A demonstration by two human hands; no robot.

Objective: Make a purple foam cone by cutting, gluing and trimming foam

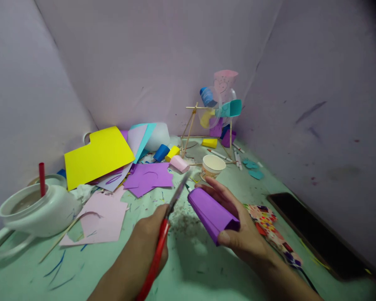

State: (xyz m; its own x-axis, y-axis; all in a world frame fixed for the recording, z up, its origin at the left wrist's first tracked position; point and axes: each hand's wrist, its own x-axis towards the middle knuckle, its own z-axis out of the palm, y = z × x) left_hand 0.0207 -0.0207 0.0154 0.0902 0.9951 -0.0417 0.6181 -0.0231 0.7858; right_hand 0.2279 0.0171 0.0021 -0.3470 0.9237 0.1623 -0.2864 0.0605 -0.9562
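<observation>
My left hand (150,242) is closed round red-handled scissors (163,232), whose blades point up and away from me. Close to the blades, my right hand (242,221) grips a purple paper tube (209,213) lying tilted, thumb on its near rim and fingers along the far side. A small dark pointed tip (188,188) shows at the tube's far end; what it belongs to is hidden. Just beyond that hand stands a white paper cup (213,165). Purple paper (148,177) with cut edges lies past the scissors.
At left are a white teapot (47,213), pink paper (103,215) and yellow card (100,154). A stick frame (192,119) bearing coloured paper cups stands at the back, with markers (219,154) near it. A dark phone (310,230) and patterned cloth (269,225) lie at right.
</observation>
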